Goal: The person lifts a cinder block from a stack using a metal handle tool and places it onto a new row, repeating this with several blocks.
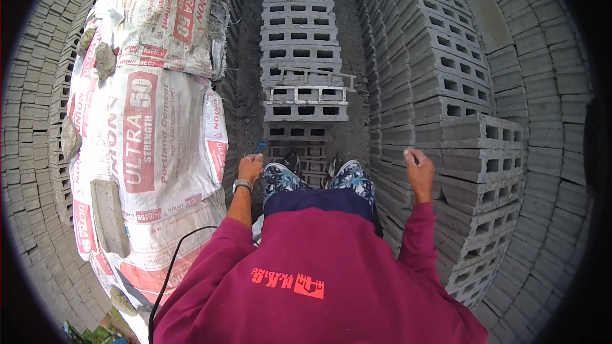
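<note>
My left hand [250, 169], with a watch on the wrist, hangs beside my left leg with its fingers curled closed. A small blue scrap [261, 146] shows right by its fingertips; whether the hand grips it, I cannot tell. On the other side, my right hand [419, 170] is raised near a stack of hollow concrete blocks [481, 153], apart from it. Its fingers are bent in toward the thumb, and nothing shows in them. Ahead of my feet runs a row of hollow concrete blocks [299, 35]. A pale ladder-like frame [308, 95] lies at its near end.
White and red cement sacks [172, 127] cover a stack close on my left, weighted with stones and a block piece [109, 216]. Tall block walls [395, 44] rise on the right. A black cable [171, 267] runs along my left side. Dark ground [354, 89] borders the middle row.
</note>
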The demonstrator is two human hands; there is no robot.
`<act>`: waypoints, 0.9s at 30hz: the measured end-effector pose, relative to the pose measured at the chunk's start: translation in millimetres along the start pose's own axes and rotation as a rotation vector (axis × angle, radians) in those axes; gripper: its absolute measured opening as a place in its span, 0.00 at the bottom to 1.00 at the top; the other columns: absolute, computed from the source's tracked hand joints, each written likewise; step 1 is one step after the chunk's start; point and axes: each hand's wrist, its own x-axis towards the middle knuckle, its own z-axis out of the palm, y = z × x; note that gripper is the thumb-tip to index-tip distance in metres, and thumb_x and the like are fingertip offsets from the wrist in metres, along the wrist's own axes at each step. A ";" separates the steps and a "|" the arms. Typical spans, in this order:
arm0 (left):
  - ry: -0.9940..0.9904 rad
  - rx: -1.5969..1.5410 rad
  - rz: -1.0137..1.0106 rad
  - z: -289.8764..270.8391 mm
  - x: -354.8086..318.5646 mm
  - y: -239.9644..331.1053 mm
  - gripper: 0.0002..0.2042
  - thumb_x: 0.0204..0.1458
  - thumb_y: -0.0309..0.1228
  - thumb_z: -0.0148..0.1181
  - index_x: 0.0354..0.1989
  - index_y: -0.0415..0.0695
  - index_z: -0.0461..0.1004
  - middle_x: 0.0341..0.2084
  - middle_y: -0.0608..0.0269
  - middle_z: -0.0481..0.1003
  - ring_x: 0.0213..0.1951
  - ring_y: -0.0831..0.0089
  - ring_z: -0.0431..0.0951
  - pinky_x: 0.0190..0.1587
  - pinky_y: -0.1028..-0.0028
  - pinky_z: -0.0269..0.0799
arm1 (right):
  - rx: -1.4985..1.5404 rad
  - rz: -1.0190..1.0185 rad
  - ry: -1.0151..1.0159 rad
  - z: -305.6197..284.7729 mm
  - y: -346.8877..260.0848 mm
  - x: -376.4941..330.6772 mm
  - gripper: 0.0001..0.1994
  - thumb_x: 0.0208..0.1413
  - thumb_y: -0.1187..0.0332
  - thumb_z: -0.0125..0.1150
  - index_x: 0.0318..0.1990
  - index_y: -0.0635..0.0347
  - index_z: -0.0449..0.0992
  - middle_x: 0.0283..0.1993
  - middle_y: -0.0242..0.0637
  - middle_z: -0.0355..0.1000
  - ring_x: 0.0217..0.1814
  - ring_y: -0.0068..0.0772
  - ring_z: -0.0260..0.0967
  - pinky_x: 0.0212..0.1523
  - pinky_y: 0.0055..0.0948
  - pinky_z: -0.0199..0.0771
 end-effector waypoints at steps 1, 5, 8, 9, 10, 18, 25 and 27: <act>0.001 -0.050 -0.051 -0.6 -7.9 -6.4 0.18 0.59 0.41 0.59 0.47 0.39 0.76 0.25 0.69 0.75 0.21 0.82 0.73 0.18 0.80 0.64 | -0.007 -0.020 -0.120 26.5 -0.6 15.0 0.16 0.57 0.60 0.62 0.44 0.65 0.81 0.37 0.45 0.80 0.40 0.36 0.78 0.43 0.33 0.75; 0.065 -0.107 -0.165 -1.5 -45.4 -40.2 0.16 0.59 0.42 0.59 0.46 0.41 0.76 0.27 0.69 0.76 0.22 0.82 0.74 0.18 0.81 0.65 | -0.134 -0.097 -0.474 136.0 12.2 80.1 0.16 0.55 0.59 0.61 0.44 0.61 0.81 0.40 0.50 0.80 0.45 0.49 0.78 0.47 0.41 0.75; 0.263 -0.280 -0.273 11.7 -78.5 -82.7 0.15 0.59 0.38 0.60 0.45 0.38 0.76 0.25 0.66 0.76 0.21 0.80 0.74 0.19 0.79 0.64 | -0.268 -0.193 -0.587 215.8 27.6 119.1 0.15 0.54 0.61 0.60 0.45 0.58 0.81 0.42 0.51 0.79 0.48 0.52 0.77 0.50 0.45 0.74; 0.326 -0.285 -0.283 7.9 -89.7 -106.4 0.15 0.59 0.38 0.59 0.46 0.38 0.75 0.26 0.66 0.76 0.21 0.79 0.75 0.19 0.79 0.64 | -0.304 -0.236 -0.616 242.5 27.7 136.4 0.15 0.53 0.62 0.60 0.45 0.58 0.81 0.42 0.51 0.79 0.49 0.52 0.76 0.51 0.46 0.74; 0.374 -0.381 -0.355 21.1 -103.2 -119.1 0.14 0.60 0.37 0.58 0.46 0.38 0.75 0.27 0.65 0.77 0.21 0.78 0.75 0.19 0.79 0.64 | -0.366 -0.285 -0.634 263.4 39.3 156.4 0.15 0.53 0.62 0.60 0.45 0.57 0.80 0.43 0.51 0.78 0.49 0.52 0.76 0.52 0.48 0.73; 0.627 -0.465 -0.672 103.9 -237.9 -154.8 0.16 0.61 0.38 0.56 0.50 0.38 0.73 0.34 0.57 0.80 0.30 0.70 0.82 0.24 0.75 0.74 | -0.581 -0.630 -0.515 398.1 90.3 252.2 0.13 0.51 0.66 0.61 0.43 0.58 0.77 0.46 0.48 0.73 0.50 0.53 0.72 0.52 0.50 0.70; 0.763 -0.480 -0.780 103.2 -282.8 -127.5 0.20 0.61 0.41 0.56 0.53 0.38 0.71 0.38 0.54 0.80 0.32 0.67 0.82 0.27 0.72 0.76 | -0.653 -0.844 -0.564 418.4 89.8 270.8 0.13 0.52 0.69 0.60 0.45 0.58 0.75 0.41 0.43 0.72 0.46 0.46 0.73 0.46 0.47 0.70; 0.766 -0.470 -0.739 92.0 -279.6 -122.8 0.20 0.60 0.42 0.56 0.52 0.38 0.70 0.39 0.53 0.80 0.33 0.64 0.82 0.27 0.70 0.77 | -0.656 -0.868 -0.619 417.9 85.5 271.0 0.16 0.50 0.67 0.61 0.47 0.59 0.74 0.45 0.45 0.73 0.46 0.47 0.74 0.47 0.47 0.69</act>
